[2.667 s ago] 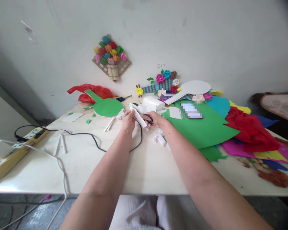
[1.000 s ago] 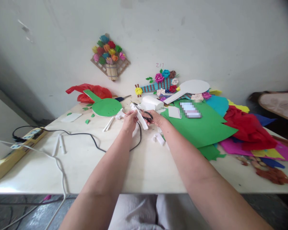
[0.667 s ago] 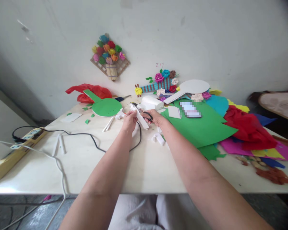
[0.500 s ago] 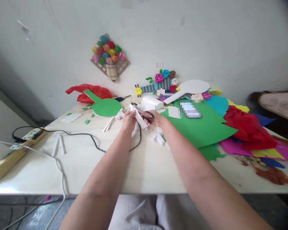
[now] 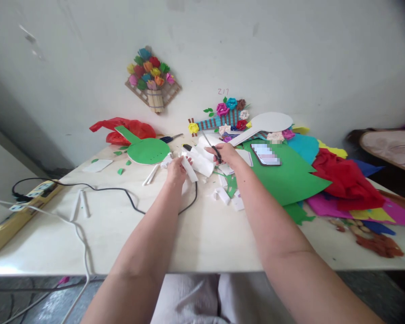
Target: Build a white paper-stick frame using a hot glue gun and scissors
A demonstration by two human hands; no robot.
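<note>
Pinched in my left hand is a white paper strip, its free end slanting down to the right. My right hand is closed around the black handles of a pair of scissors, whose blades point up and to the left, apart from the strip. Between and behind my hands lies crumpled white paper. White paper scraps are scattered on the table below my right hand. Just left of my left hand sits a small white object, too small to name.
A green paddle-shaped cutout lies left, before red crepe paper. On the right, a phone rests on green sheets near coloured paper. A black cord runs from the yellow power strip across the table.
My right hand has drawn the scissors away from the strip, up and to the right. My left hand, still holding the strip, has shifted slightly left and down.
</note>
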